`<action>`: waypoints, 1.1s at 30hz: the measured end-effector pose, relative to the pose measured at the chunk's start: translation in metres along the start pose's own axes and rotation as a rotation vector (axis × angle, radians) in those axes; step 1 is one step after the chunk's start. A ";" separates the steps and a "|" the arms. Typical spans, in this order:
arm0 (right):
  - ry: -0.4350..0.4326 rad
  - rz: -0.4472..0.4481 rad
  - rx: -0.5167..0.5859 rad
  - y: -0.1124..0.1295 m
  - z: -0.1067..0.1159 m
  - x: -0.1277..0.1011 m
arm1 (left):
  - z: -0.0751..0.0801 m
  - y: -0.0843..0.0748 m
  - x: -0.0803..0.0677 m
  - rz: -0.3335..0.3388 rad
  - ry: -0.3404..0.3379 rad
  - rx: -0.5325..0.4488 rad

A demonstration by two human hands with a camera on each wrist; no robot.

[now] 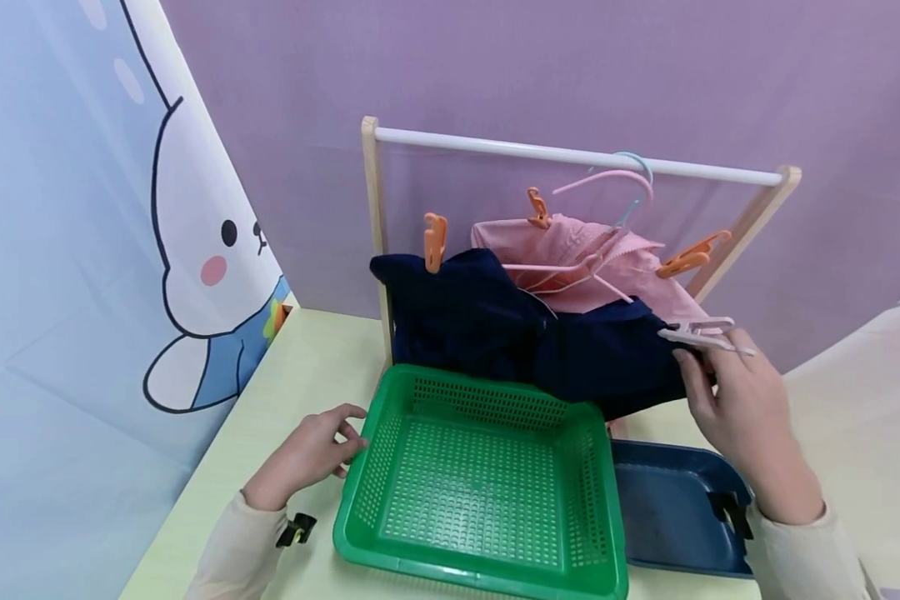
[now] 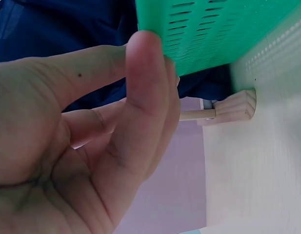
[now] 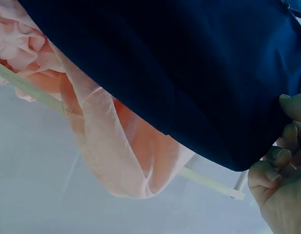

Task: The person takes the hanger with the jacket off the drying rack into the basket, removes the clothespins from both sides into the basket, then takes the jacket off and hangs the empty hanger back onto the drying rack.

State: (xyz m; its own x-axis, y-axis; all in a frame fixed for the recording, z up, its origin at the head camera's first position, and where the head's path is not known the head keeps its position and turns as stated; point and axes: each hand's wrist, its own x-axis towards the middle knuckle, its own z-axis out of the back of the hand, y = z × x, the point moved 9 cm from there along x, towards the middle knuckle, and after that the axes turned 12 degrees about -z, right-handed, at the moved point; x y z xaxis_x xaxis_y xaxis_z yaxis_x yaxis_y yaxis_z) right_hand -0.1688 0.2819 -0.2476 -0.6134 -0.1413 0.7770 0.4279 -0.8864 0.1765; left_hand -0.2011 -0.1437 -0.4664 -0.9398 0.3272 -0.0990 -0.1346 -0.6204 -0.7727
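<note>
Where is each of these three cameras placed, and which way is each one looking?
Head: worn on the head, looking forward and down at the green basket, drying rack and navy cloth; left hand, right hand and sleeves show.
Left wrist: at the left hand, facing along the table; fingers touch the basket.
Right wrist: beside the right hand, looking up at the navy cloth and pink cloth.
Shared: the navy cloth appears in all three.
</note>
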 end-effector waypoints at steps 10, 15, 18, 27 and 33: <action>0.093 0.002 0.038 0.009 0.006 -0.013 | 0.026 -0.020 -0.003 -0.100 -0.092 0.119; 0.112 -0.006 0.040 0.012 0.007 -0.021 | 0.082 -0.079 -0.018 -0.362 -0.427 0.237; 0.106 -0.001 0.043 0.015 0.008 -0.024 | 0.109 -0.124 -0.035 -0.568 -0.621 0.273; 0.141 0.017 0.104 0.027 0.004 -0.038 | 0.108 -0.173 -0.047 -0.813 -0.559 0.372; 0.219 -0.004 0.128 0.030 -0.001 -0.059 | 0.090 -0.158 -0.055 -0.771 -0.482 0.357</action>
State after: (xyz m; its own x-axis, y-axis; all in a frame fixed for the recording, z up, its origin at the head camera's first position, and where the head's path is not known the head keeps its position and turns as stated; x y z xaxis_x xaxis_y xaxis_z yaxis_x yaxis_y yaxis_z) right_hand -0.1206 0.2633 -0.2891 -0.7385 -0.2425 0.6292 0.4971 -0.8262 0.2650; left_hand -0.1564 -0.1284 -0.2824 -0.5715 0.4565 0.6819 -0.7788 -0.5637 -0.2753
